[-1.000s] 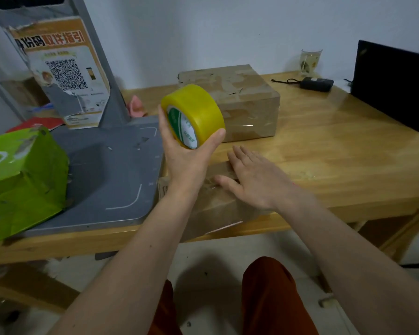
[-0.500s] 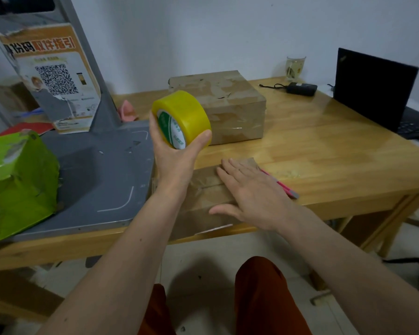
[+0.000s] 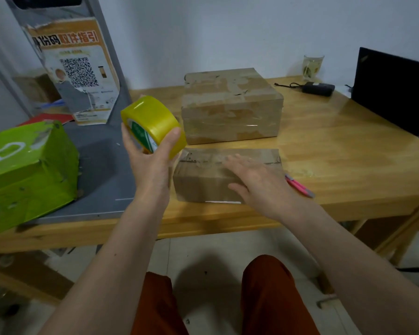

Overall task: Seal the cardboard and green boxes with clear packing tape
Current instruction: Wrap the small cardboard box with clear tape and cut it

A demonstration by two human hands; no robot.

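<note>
Green box [image 3: 27, 170] far left, on the grey platform [image 3: 102, 165], at the surface [image 3: 348, 153] edge. Left hand [image 3: 150, 165] raised, gripping yellow-tinted packing tape roll [image 3: 153, 124] between thumb and fingers. Small cardboard box [image 3: 203, 180] near the front edge, right hand [image 3: 259, 182] flat on top, fingers straight. Larger cardboard box [image 3: 231, 105] just behind it. Pink pen [image 3: 299, 187] right of the hand, laptop [image 3: 392, 90] far right.
</note>
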